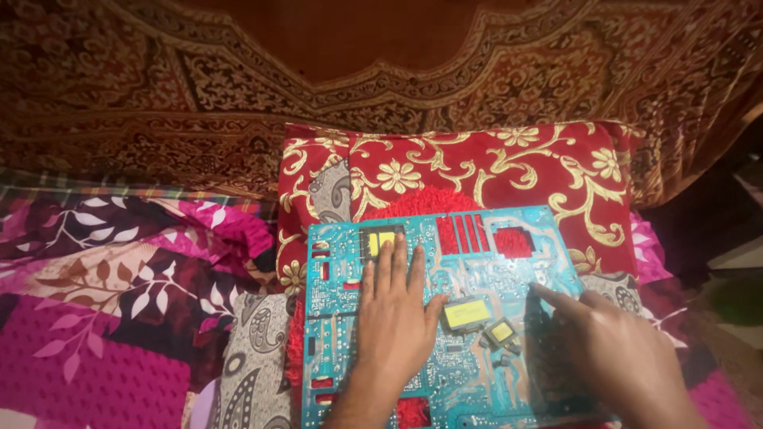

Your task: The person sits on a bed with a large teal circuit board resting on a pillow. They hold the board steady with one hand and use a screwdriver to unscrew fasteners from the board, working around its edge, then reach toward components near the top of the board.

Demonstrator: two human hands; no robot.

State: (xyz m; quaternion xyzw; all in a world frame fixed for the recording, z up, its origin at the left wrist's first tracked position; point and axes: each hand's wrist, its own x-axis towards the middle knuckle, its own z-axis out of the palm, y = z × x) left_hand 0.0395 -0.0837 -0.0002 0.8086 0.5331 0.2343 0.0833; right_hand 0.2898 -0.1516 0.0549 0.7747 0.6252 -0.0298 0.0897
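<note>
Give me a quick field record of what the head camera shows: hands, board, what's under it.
left hand: flat, palm down on the circuit board, fingers spread
right hand: index finger extended, tip touching the board's right part
circuit board: light blue, solder side up, with cut-out slots
yellow components: two, mounted between the hands; a third by the left fingertips
support: red pillow with gold flowers
surroundings: pink floral bedsheet

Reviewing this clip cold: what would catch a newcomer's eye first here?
A large turquoise circuit board lies on a red cushion with gold flowers, centre frame. The left hand presses flat on the board, while the right hand points an index finger at its right part. Two yellow-topped components sit between the hands.
</note>
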